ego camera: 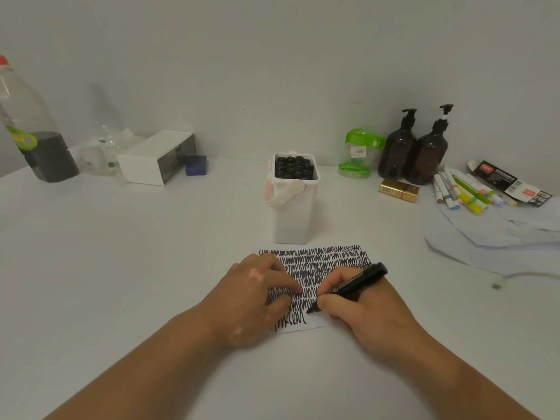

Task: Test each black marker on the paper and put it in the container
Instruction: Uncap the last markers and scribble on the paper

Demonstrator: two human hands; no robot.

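A small sheet of paper (325,259) lies on the white table, covered in rows of black scribble. My right hand (363,307) grips a black marker (353,284) with its tip touching the paper's lower right part. My left hand (257,292) lies flat on the paper's left side, fingers spread, holding it down. Behind the paper stands a tall white container (295,213) with a handle, and several black markers (293,167) stand upright inside it.
Two brown pump bottles (413,150), a green-lidded jar (359,153) and a gold box (398,190) stand at the back right. Coloured markers (463,190) lie on crumpled paper at right. A white box (157,157), blue block (196,165) and large bottle (33,125) are at back left.
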